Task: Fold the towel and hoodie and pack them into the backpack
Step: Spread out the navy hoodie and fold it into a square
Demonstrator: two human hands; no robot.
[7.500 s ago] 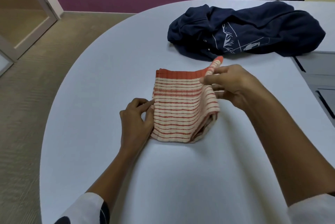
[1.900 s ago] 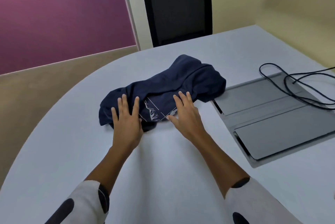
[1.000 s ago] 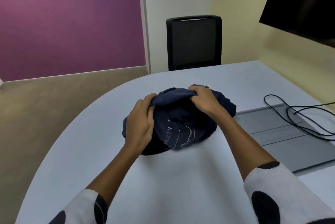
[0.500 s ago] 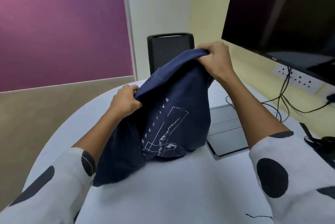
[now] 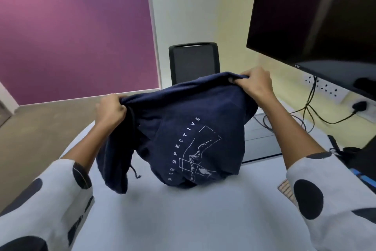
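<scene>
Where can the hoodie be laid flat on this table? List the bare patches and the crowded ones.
Bare tabletop lies between the two sleeves, in front of the hoodie held up by the left hand and right hand. More bare surface runs along the table's left edge. The right is crowded: grey panel, cables, dark items at the right edge.

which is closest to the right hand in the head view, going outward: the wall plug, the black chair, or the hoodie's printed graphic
From the right hand:
1. Black chair, to its left, behind the raised hoodie.
2. Printed graphic, below and to the left on the hoodie's front.
3. Wall plug, far to the right on the wall.
The chair and the graphic are fairly close to call in this flat view.
</scene>
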